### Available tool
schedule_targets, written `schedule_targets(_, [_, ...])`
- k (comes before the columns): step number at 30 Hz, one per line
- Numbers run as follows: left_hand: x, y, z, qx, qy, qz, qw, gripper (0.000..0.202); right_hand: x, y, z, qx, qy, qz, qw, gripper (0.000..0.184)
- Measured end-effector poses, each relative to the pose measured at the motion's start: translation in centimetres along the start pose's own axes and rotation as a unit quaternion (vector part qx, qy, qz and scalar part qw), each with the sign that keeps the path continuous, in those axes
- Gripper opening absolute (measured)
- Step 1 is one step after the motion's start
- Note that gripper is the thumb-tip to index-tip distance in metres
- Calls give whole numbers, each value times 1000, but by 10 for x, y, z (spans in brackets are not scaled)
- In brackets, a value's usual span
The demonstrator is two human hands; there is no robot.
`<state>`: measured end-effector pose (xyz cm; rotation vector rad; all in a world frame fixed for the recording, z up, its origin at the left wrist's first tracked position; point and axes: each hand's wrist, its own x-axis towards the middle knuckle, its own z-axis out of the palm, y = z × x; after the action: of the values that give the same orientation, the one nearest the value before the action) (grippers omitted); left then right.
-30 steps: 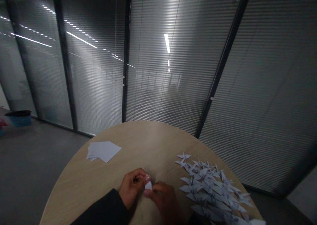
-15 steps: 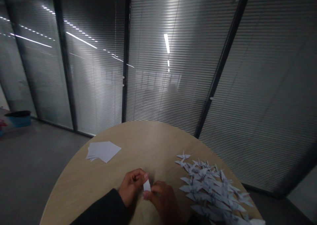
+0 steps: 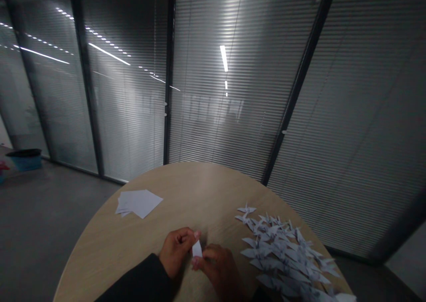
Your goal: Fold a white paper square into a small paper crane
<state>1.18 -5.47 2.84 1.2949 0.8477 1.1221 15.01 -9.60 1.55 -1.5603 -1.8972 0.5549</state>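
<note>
A small folded piece of white paper [image 3: 197,249] stands between my two hands near the front edge of the round wooden table [image 3: 199,191]. My left hand [image 3: 175,251] is curled, its fingertips pinching the paper's upper part. My right hand [image 3: 219,268] grips the paper's lower edge from the right. A dark sleeve covers my left forearm.
A heap of several folded white paper cranes [image 3: 279,253] lies just right of my hands. A stack of flat white paper squares [image 3: 138,202] sits at the table's left. Glass walls with blinds stand behind the table. A blue tub [image 3: 25,158] rests on the floor far left.
The paper piece has turned from a broad triangular shape to a narrower upright one between my fingers. Both hands have shifted slightly down and left.
</note>
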Motion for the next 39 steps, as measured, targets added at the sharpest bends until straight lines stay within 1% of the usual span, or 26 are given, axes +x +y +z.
schedule_targets(4, [0,-2,-1,0,-10,6,1000,51,0,-2,-1,23,-10,2,1000,19])
schedule_targets(7, [2,-4,-2,2,-13,6,1000,52,0,-3,-2,44,-12,34,998,20])
schedule_targets(11, [5,-5,-3,-9,-20,18,1000,50,3,-1,-2,80,13,81,993,20])
schedule_targets(15, [5,-3,-4,-1,-28,48,998,51,6,3,-2,89,26,101,990,19])
schedule_targets(19, [5,1,-5,13,-27,62,998,48,9,7,-2,96,47,115,988,18])
schedule_targets(23, [4,6,-4,21,-19,48,998,47,10,8,-3,124,66,127,982,19])
schedule_targets(27, [3,10,-3,3,-19,29,999,46,10,7,-4,119,70,139,981,24])
schedule_targets(31, [3,10,-4,-13,-18,14,1000,45,10,7,-4,120,78,136,980,24])
schedule_targets(39, [3,12,-4,-1,-13,17,1000,45,10,9,-2,125,92,137,978,22])
